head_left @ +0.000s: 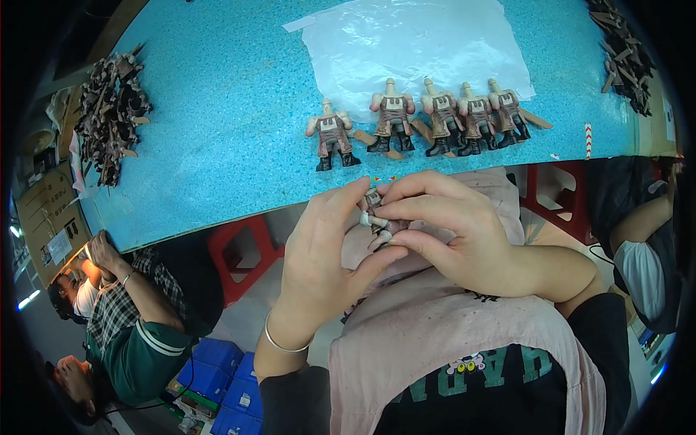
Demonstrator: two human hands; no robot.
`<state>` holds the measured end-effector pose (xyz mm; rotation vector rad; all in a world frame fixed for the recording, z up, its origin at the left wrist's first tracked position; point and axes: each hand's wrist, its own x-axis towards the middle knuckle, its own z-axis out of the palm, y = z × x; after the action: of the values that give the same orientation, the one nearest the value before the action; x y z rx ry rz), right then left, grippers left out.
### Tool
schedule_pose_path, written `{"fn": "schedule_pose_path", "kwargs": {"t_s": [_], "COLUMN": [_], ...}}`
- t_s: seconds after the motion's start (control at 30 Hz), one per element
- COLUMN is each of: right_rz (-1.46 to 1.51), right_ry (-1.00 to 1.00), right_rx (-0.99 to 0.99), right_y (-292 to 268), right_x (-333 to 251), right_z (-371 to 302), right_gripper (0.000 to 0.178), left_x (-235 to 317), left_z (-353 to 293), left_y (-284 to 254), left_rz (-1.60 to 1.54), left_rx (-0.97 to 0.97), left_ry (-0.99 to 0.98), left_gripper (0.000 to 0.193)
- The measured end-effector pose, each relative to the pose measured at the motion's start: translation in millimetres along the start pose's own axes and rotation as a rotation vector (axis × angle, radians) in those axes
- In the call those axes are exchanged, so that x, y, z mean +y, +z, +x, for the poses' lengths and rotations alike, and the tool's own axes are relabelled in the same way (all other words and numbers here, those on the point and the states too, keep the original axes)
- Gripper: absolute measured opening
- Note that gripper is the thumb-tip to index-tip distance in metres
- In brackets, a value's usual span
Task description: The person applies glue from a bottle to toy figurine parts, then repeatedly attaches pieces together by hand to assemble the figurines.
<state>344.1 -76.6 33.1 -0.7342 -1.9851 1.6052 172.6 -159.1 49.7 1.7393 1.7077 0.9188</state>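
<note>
Between my two hands, over my lap at the table's near edge, is a small figurine [377,220] with pale arms and brown clothing. My left hand [322,246], a silver bangle at its wrist, pinches it from the left. From the right, the thumb and fingers of my right hand [453,228] close on it too; they cover part of it. Just beyond, a row of several headless-looking figurines with pale neck pegs, brown aprons and black boots lies on the table; the leftmost figurine [331,135] lies a little apart.
The blue speckled table [217,94] carries a white plastic sheet [413,43] behind the row. Piles of brown parts lie at the left [112,116] and far right [623,58]. Red stools [246,257] and blue bins [217,362] stand below. Other people sit at both sides.
</note>
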Motion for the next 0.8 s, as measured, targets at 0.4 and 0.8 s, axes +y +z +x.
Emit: {"fn": "schedule_pose_path", "kwargs": {"t_s": [0.4,0.8], "right_rz": [0.085,0.153], "right_ry": [0.044,-0.051], "right_rx": [0.031,0.093], "right_y": [1,-4], "right_x": [3,-3], "right_z": [0,-3], "right_gripper": [0.024,0.04], "left_x": [-9,-10], "left_z": [3,-19], "left_y": [-1,7], "left_rz": [-0.112,-0.353], "left_rx": [0.017,0.223], "left_ry": [-0.026,-0.129], "left_gripper": [0.029,0.025]}}
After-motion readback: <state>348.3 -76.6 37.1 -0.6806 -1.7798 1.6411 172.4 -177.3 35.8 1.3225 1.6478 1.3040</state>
